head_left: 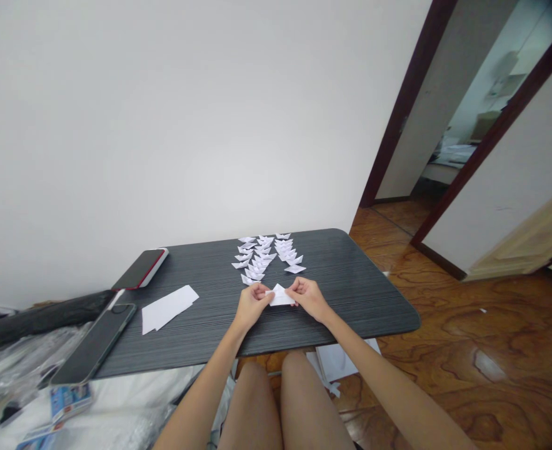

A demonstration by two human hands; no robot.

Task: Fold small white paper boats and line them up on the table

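Note:
Between my two hands is a small white folded paper boat (280, 295), its pointed peak facing away from me. My left hand (253, 302) pinches its left end, and my right hand (307, 296) pinches the right end. Both hands are just above the near part of the dark table. Beyond them stand several finished paper boats (259, 262) in rough rows, with another column of paper boats (286, 250) to the right. A few flat white paper sheets (169, 309) lie left of my hands.
On the dark table (351, 281), a black phone (95, 344) lies at the left edge, and a dark flat object with a red rim (140, 269) sits at the back left corner. Plastic-wrapped goods (17, 356) are left of the table. White papers (339, 362) lie below its front edge.

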